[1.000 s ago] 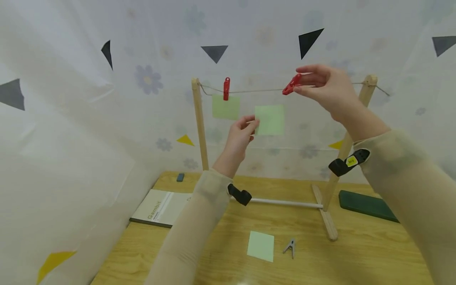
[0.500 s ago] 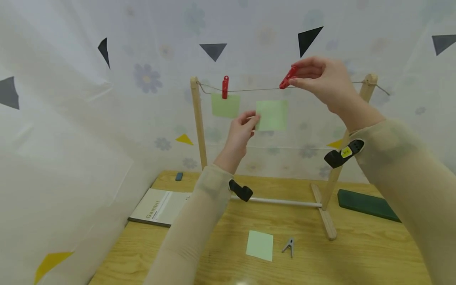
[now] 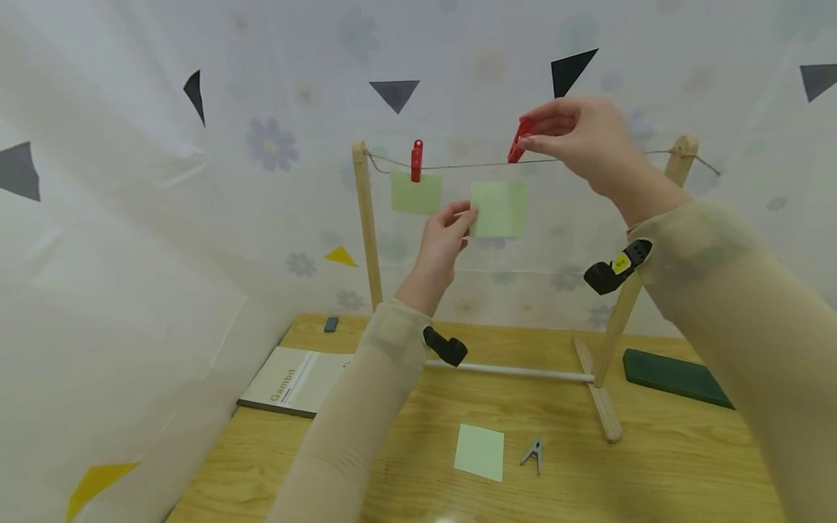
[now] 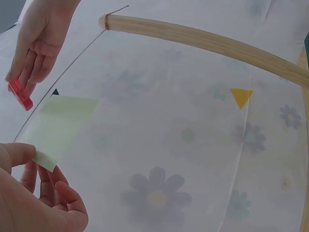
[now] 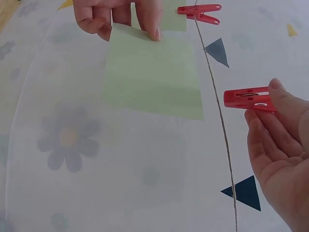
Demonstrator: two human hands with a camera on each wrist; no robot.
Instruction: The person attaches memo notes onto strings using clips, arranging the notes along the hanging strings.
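My left hand (image 3: 443, 243) pinches a pale green square of paper (image 3: 500, 210) by its left edge, just under the string (image 3: 474, 165). My right hand (image 3: 591, 142) pinches a red clothespin (image 3: 519, 142) by its handle end. In the right wrist view that clothespin (image 5: 247, 98) points its nose at the string, with a narrow gap between them, and its jaws look closed. To the left, another red clothespin (image 3: 416, 161) clips a second green paper (image 3: 415, 195) to the string. The held paper (image 4: 63, 123) hangs beside the string in the left wrist view.
Wooden posts (image 3: 368, 225) carry the string, joined low by a white rod (image 3: 516, 371). On the table (image 3: 405, 479) lie a green paper (image 3: 479, 452), a grey clothespin (image 3: 534, 456), a notebook (image 3: 294, 381), a dark green case (image 3: 676, 378) and a small blue block (image 3: 331, 325).
My right hand has brought the red clothespin leftward and up, turning it more upright over the string. My left hand has lifted the paper slightly closer to the string.
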